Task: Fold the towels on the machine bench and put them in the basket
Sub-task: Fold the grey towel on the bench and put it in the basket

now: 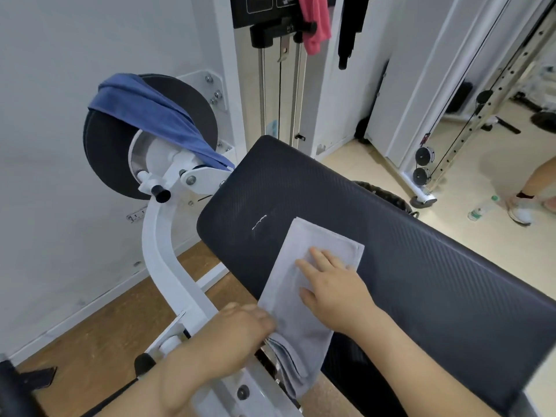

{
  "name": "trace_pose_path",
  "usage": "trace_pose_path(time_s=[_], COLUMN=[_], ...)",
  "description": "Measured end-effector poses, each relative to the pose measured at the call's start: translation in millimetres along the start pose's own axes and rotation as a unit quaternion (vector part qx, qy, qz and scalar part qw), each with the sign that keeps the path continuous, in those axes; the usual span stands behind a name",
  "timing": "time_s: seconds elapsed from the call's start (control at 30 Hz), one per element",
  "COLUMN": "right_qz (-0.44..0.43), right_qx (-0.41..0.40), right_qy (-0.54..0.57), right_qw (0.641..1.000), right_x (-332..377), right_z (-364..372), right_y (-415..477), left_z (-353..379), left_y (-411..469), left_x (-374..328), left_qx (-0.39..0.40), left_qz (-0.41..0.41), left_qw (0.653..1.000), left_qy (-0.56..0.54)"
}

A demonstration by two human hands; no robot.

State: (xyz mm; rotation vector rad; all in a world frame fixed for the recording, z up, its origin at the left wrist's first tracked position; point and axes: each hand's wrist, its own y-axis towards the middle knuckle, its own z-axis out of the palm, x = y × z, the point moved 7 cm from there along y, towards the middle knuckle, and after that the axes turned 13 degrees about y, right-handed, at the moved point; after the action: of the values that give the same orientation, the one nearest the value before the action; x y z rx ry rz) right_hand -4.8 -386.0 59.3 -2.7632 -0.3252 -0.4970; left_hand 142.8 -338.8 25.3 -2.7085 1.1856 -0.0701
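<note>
A grey towel (285,284), folded into a long narrow strip, lies slantwise across the near left corner of the dark padded bench (421,251). Its upper half rests flat on the padding and its lower half hangs over the bench's near edge, down beside the machine's white frame (162,254). The right hand (337,287) lies palm down on the upper half, its fingers straight and slightly spread toward the towel's far end and its thumb stretched across the middle of the cloth, so that it presses the towel against the bench. The left hand (240,329) sits lower and to the left, just off the bench, at the towel's left edge where the cloth leaves the padding. Its fingers are curled and grip that edge, and the layers bunch into loose folds right under it. The two hands are close together, with only a narrow band of towel between them. A blue towel (150,112) is draped over a round black pad (186,100) on the machine, well apart from both hands and beyond the bench's far left corner. A pink towel (316,22) hangs from the machine's upright at the top. On the floor to the right a water bottle (481,209) lies near another person's shoe (519,210).
</note>
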Motion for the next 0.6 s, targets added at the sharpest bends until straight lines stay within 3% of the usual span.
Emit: trace_pose_path(time_s=[0.07, 0.13, 0.2, 0.27, 0.37, 0.6], right_qz=[-0.007, 0.007, 0.032, 0.06, 0.076, 0.072], right_qx=[-0.009, -0.017, -0.011, -0.026, -0.12, -0.209], right_qy=[0.113, 0.282, 0.36, 0.279, 0.125, 0.091], right_qw=[0.994, 0.959, 0.932, 0.958, 0.982, 0.971], right_x=[2, 2, 3, 1, -10, -33], right_z=[-8, -22, -33, -42, -53, -59], right_y=[-4, -11, -20, -24, -18, -1], left_z=[-34, -67, -87, -95, -96, -81], left_y=[16, 38, 62, 85, 111, 124], left_x=[9, 17, 25, 32, 42, 78], left_qx=[-0.008, -0.04, -0.054, -0.043, -0.046, -0.071], left_qz=[-0.015, -0.025, -0.037, -0.048, -0.069, -0.184], left_qw=[0.999, 0.999, 0.997, 0.997, 0.995, 0.927], left_qy=[-0.028, -0.02, -0.032, -0.035, -0.057, -0.318])
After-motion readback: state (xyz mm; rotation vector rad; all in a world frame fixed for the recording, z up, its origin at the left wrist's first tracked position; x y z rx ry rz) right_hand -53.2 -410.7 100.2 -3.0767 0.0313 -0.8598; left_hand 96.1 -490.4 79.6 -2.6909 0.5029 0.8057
